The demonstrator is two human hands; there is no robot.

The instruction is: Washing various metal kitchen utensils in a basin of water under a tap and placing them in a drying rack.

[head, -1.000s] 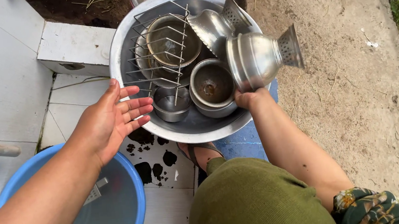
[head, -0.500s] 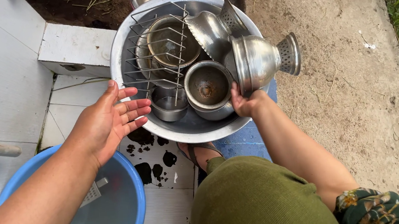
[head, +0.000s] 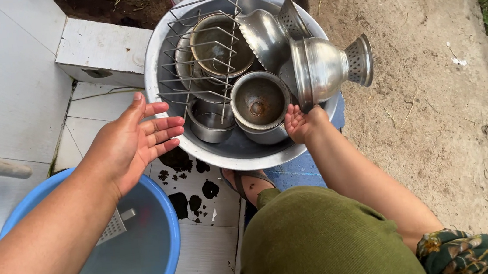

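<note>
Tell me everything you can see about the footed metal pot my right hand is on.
The footed metal pot is shiny, silver-coloured metal with a round, bulging body and a flared, perforated foot. It lies on its side across the right rim of the large metal basin, foot pointing out over the sandy ground, mouth turned into the basin. The right hand touches its underside from below. It rests against a metal bowl. Its inside cannot be seen.

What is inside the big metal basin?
The metal basin holds a wire rack, several steel bowls and a footed steel vessel; whatever lies beneath them is hidden.
</note>
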